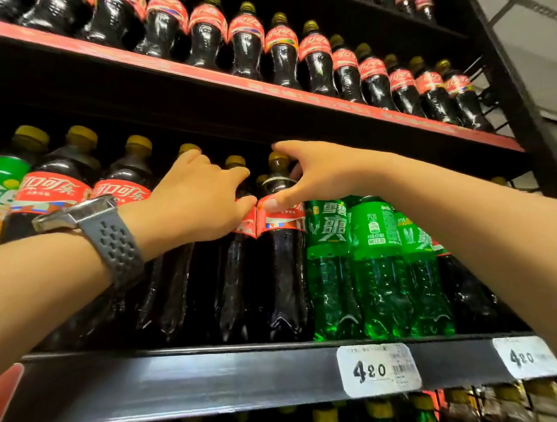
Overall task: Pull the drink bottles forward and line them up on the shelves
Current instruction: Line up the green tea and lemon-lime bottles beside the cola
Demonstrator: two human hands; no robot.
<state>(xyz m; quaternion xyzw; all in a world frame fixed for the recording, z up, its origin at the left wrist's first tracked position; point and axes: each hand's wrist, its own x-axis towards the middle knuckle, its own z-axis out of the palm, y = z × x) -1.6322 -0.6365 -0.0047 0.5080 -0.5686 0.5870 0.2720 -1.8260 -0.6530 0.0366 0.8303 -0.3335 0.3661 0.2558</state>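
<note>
The right hand grasps a dark cola bottle by its neck, thumb on the red label and fingers curled around behind, just under the yellow cap. That bottle stands upright at the front edge of the middle shelf. The left hand reaches in just beside it, thumb touching the label of the neighbouring cola bottle; its fingers go in among the bottle necks, and whether they grip anything cannot be told. A grey watch sits on that wrist. Both arms stretch up and forward, the hands nearly touching.

Right of the held bottle, green bottles stand at the shelf's front edge, touching one another. Left of the hands more cola bottles line the front. Two price tags hang on the shelf's front edge toward its right end. The upper shelf carries a full row of cola bottles.
</note>
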